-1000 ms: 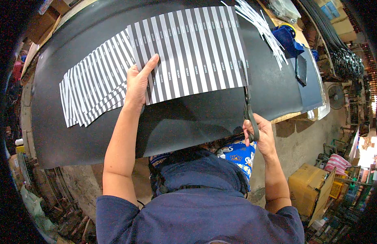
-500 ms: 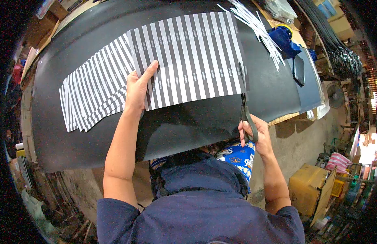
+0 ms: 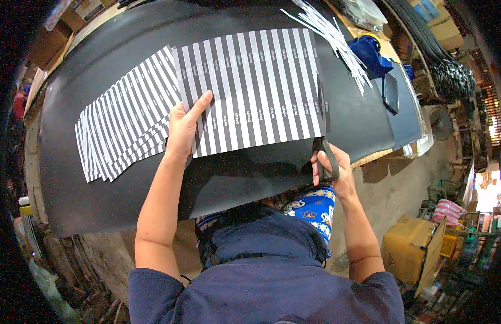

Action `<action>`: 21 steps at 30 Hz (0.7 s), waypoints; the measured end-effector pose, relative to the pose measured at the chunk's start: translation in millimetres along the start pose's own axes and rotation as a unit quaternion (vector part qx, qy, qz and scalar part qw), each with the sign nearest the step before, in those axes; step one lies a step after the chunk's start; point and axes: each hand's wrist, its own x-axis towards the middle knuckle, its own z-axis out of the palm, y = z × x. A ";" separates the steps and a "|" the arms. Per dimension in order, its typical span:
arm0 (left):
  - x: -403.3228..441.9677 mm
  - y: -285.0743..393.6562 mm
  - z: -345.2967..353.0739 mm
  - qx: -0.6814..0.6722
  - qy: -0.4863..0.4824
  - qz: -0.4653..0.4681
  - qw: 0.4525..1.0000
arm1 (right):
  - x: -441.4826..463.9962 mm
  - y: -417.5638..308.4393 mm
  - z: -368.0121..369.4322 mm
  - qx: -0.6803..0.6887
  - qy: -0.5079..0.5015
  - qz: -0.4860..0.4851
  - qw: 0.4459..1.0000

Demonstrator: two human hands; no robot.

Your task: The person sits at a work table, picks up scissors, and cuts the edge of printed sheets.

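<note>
My left hand grips a black-and-white striped sheet near its left edge, thumb on top. Small print runs along the dark stripes. In my right hand is a pair of scissors with dark handles, its blades at the sheet's right edge. A narrow dark strip lies along that edge, beside the blades; I cannot tell how far it is cut. More striped sheets lie fanned out to the left, partly under the held sheet.
A black-covered table carries the sheets. Thin white strips lie in a loose pile at the far right. Beyond them are a tape dispenser and a dark phone-like object. A cardboard box stands on the floor at right.
My right hand has moved the scissors slightly up along the sheet's right edge, and the handles look closer together. The held sheet appears a little lower in view.
</note>
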 end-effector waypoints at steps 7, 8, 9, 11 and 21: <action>-0.4 1.7 0.0 -0.002 -0.001 -0.024 1.000 | 0.4 1.4 0.1 -0.016 0.005 -0.013 1.000; 1.0 -1.2 -1.2 -0.011 -0.005 -0.018 1.000 | 0.3 1.6 -0.1 -0.016 0.005 -0.013 1.000; 1.9 -2.7 -1.8 -0.019 -0.009 -0.012 1.000 | 0.3 1.9 -0.5 -0.017 0.005 -0.016 1.000; 0.0 -1.6 -0.9 -0.015 -0.008 -0.008 1.000 | 0.3 3.6 -1.2 -0.019 0.006 -0.019 1.000; -1.3 1.2 0.1 -0.023 -0.006 -0.006 1.000 | 0.8 2.9 0.2 -0.010 0.011 -0.005 1.000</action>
